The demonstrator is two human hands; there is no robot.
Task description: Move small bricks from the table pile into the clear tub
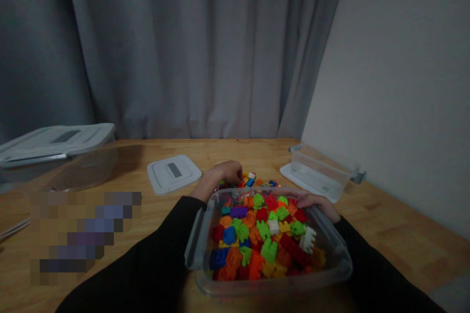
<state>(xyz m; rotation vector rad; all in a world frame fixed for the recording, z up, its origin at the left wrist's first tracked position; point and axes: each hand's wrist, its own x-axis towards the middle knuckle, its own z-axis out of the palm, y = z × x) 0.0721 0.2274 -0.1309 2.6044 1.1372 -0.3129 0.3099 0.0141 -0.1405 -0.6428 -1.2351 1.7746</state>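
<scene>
A clear plastic box full of several coloured toy bricks stands on the wooden table right in front of me. My left hand rests beyond the box's far left corner, fingers curled at a small heap of loose bricks on the table; whether it grips one is hidden. My right hand lies on the box's far right rim, fingers over the edge. Both arms are in black sleeves.
A white lid lies flat to the left of my left hand. An empty clear box stands on another lid at the right, near the wall. A large lidded container sits at far left. A grey curtain hangs behind the table.
</scene>
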